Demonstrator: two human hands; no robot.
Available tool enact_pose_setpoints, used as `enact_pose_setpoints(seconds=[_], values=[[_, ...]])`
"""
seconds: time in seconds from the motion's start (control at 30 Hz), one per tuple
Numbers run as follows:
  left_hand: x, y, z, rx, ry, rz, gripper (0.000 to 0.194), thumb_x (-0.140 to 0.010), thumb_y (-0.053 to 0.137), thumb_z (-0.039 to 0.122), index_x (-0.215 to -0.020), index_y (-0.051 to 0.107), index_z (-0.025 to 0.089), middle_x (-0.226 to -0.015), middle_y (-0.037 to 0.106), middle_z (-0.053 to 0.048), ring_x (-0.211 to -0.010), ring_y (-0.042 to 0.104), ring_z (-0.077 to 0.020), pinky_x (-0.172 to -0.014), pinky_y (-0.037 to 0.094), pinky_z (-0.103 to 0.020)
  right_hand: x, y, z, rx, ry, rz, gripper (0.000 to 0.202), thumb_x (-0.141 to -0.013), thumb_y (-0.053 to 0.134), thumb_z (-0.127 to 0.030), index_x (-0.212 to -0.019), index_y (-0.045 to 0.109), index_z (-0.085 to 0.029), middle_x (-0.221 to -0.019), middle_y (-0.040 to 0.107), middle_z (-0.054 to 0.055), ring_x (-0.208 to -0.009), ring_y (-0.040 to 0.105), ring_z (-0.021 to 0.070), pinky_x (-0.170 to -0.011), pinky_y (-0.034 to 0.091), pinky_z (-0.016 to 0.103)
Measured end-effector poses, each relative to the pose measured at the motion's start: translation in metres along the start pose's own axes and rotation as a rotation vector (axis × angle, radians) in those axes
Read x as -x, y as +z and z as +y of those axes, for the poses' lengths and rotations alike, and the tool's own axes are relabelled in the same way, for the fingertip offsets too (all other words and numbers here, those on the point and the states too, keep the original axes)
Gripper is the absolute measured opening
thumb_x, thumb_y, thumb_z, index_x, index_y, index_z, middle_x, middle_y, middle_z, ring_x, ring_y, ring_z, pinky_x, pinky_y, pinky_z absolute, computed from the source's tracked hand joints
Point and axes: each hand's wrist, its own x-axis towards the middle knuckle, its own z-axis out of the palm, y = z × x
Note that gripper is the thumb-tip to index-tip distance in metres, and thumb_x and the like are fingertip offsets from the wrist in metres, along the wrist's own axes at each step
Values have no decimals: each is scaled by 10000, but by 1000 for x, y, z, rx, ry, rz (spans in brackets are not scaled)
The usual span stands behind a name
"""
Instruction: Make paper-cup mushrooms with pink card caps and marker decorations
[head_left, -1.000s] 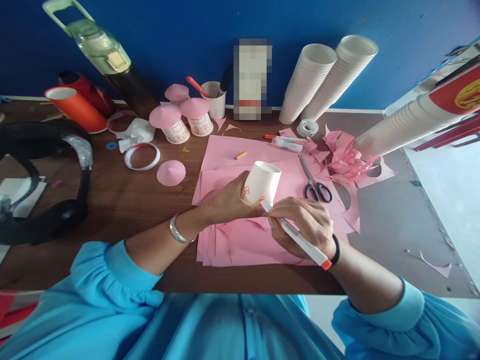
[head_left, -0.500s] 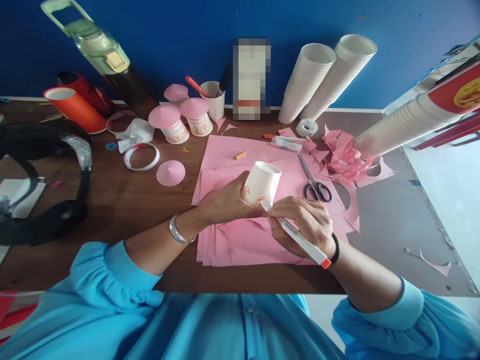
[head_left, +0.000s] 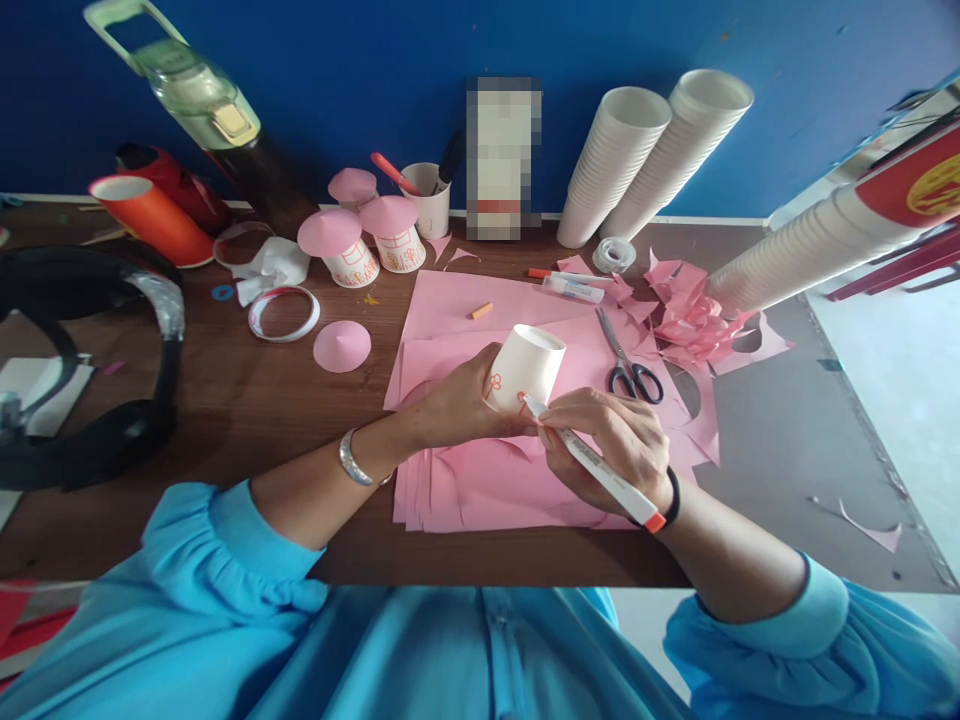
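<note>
A white paper cup (head_left: 531,362), tilted with its base up, is gripped from the side by my left hand (head_left: 472,395). Small orange flower outlines show near its lower rim. In my right hand (head_left: 611,440) is a white marker (head_left: 600,470) with an orange end, its tip at one of the flowers on the cup. Both hands are over a stack of pink paper sheets (head_left: 442,300). Scissors (head_left: 634,375) with black handles lie on the pink paper to the right of the cup, near a glue stick (head_left: 574,289). A short tan piece (head_left: 481,311) lies behind the cup.
Decorated cups with pink cone tops (head_left: 330,235) stand at the back left, near a loose pink cone (head_left: 342,346). Stacked white cups (head_left: 619,165) rise at the back. Pink scraps (head_left: 694,310) lie right; headphones (head_left: 169,390) and a bottle (head_left: 225,120) are left.
The marker tip has shifted very slightly on the cup, and the orange flower under it has a rounder outline. The cup has moved a touch to the right.
</note>
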Motion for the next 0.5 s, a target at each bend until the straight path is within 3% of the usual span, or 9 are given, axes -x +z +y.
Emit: enact_pose_setpoints(seconds=[0.5], values=[[-1, -1, -4, 21, 0, 19, 798, -597, 920, 518, -1253, 584, 211, -1071, 688, -75, -933, 642, -253, -725, 547, -356, 1, 0, -1, 18, 11, 24, 216, -837, 641, -28, -960, 603, -201, -726, 707, 2, -582, 698, 141, -517, 556, 242]])
